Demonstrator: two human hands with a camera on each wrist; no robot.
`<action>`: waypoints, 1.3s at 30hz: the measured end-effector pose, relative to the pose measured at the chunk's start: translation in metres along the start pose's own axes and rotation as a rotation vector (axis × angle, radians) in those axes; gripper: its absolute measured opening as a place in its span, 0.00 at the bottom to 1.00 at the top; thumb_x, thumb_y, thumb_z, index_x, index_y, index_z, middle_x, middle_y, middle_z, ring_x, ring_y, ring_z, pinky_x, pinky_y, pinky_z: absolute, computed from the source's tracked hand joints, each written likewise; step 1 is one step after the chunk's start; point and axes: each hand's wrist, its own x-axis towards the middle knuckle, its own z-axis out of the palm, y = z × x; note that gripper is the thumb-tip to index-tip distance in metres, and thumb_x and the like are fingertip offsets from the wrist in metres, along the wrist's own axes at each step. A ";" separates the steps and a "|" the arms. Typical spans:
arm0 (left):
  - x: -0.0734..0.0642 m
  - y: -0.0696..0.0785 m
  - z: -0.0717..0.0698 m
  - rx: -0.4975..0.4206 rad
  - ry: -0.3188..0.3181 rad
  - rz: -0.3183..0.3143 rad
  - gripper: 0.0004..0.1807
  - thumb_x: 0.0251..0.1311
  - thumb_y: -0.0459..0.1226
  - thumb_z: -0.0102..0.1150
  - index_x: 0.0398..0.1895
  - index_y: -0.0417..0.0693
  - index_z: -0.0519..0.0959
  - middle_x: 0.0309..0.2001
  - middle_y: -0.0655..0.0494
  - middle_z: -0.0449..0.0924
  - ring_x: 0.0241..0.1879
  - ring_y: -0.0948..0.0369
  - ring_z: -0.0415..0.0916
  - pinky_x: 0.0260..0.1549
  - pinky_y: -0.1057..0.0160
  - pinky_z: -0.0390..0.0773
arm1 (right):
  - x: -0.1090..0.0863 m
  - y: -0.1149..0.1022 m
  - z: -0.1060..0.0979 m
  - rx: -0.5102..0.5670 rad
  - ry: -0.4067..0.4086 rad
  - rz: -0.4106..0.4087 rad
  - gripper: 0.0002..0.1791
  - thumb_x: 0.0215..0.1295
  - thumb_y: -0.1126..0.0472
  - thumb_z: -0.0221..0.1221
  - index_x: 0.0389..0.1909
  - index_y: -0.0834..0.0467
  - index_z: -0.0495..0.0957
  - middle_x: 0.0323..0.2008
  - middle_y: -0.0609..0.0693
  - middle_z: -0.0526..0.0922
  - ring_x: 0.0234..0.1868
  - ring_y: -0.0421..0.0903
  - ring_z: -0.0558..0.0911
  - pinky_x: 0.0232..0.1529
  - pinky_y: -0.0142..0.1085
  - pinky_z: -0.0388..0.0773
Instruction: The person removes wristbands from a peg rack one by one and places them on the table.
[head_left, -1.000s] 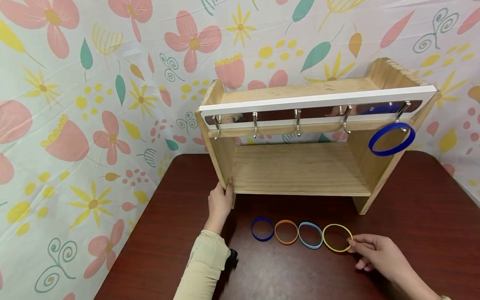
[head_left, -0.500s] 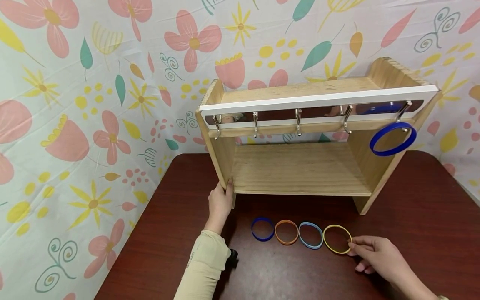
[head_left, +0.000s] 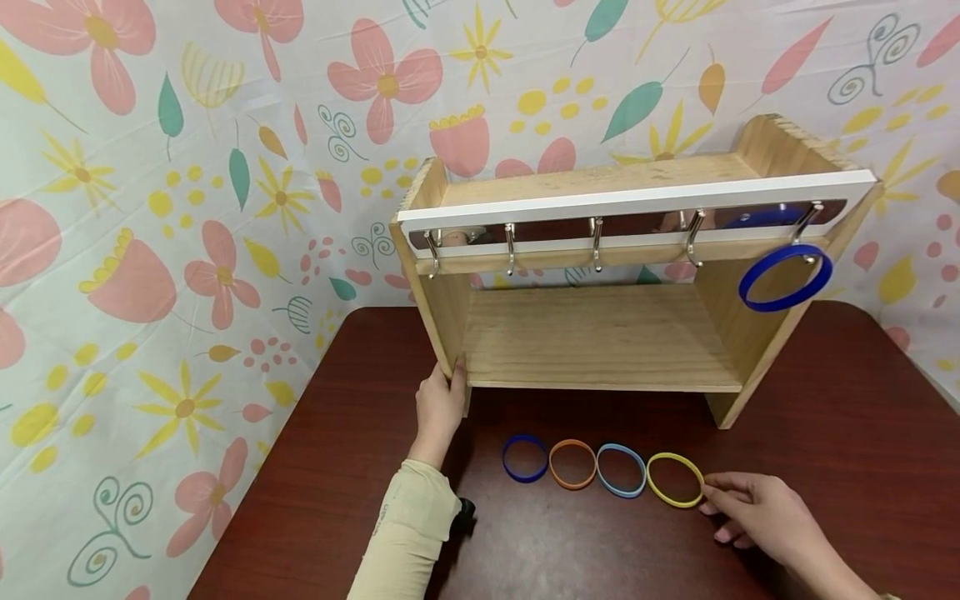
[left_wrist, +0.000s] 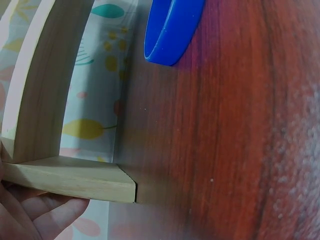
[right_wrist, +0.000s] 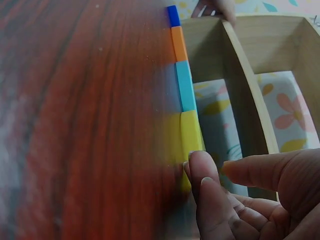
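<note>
My left hand [head_left: 441, 407] grips the lower left side panel of a wooden shelf [head_left: 600, 337], thumb in front; in the left wrist view its fingers [left_wrist: 65, 217] lie beneath the panel edge. At the right end of a row of wristbands, a yellow wristband [head_left: 675, 481] lies on the table. My right hand [head_left: 761, 508] is at that band's right edge. In the right wrist view the thumb [right_wrist: 260, 170] stands apart from the fingers, and the fingertips are at the yellow band [right_wrist: 191, 132]. A blue wristband [head_left: 785, 279] hangs from the shelf's rightmost hook.
Left of the yellow band lie a light blue band [head_left: 622, 472], an orange band [head_left: 573, 465] and a dark blue band [head_left: 525, 458] on the dark red table [head_left: 570, 550]. Metal hooks [head_left: 597, 244] stick out along the shelf's front rail. A floral cloth [head_left: 247, 150] hangs behind.
The yellow band, pinched at its right edge earlier, has settled on the table, and the right thumb and fingers have loosened from it. The left hand and shelf have stayed put.
</note>
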 end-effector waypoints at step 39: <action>-0.001 0.000 0.000 -0.027 -0.010 -0.013 0.19 0.73 0.50 0.47 0.40 0.46 0.79 0.21 0.53 0.81 0.12 0.63 0.73 0.12 0.62 0.72 | 0.005 -0.087 -0.053 0.634 0.318 -0.684 0.18 0.69 0.74 0.53 0.59 0.72 0.71 0.41 0.52 0.87 0.24 0.44 0.84 0.23 0.29 0.78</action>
